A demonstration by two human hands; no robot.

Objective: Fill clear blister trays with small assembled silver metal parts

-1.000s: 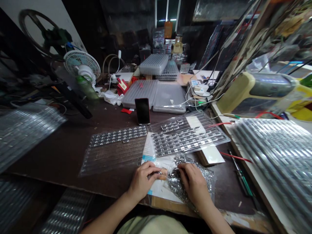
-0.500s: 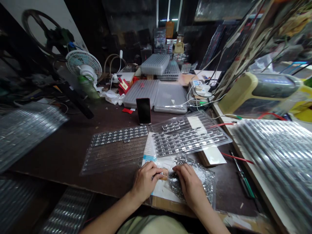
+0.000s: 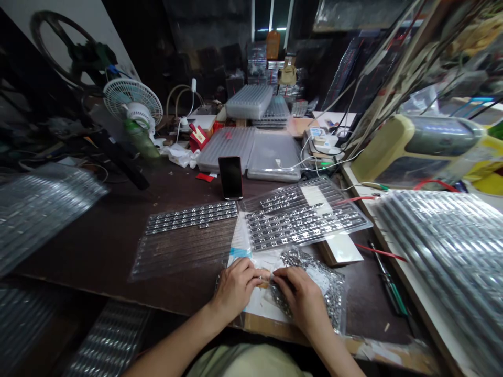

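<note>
My left hand (image 3: 234,285) is closed, thumb and fingers pinching a small shiny metal part that is mostly hidden. Fingers of my right hand (image 3: 302,293) come together in a pinch at the edge of a clear plastic bag (image 3: 336,303) full of small metal parts; whatever they hold is too small to make out. Between both hands lies a small orange-brown piece (image 3: 265,278) over white paper (image 3: 259,305). Beyond them, a clear ridged tray (image 3: 306,225) holds rows of metal parts. Another ridged tray (image 3: 183,254), left of it, has filled rows along its far side.
A phone (image 3: 230,178) stands upright behind the trays. To the right lie a green-handled screwdriver (image 3: 395,296) and a stack of clear trays (image 3: 451,251). More trays (image 3: 47,204) sit at the left. A fan (image 3: 133,104) and closed plastic cases (image 3: 273,154) are farther back.
My right hand has shifted slightly left, bringing its fingertips closer to my left hand. The left hand stays nearly in place, and its metal part shows less.
</note>
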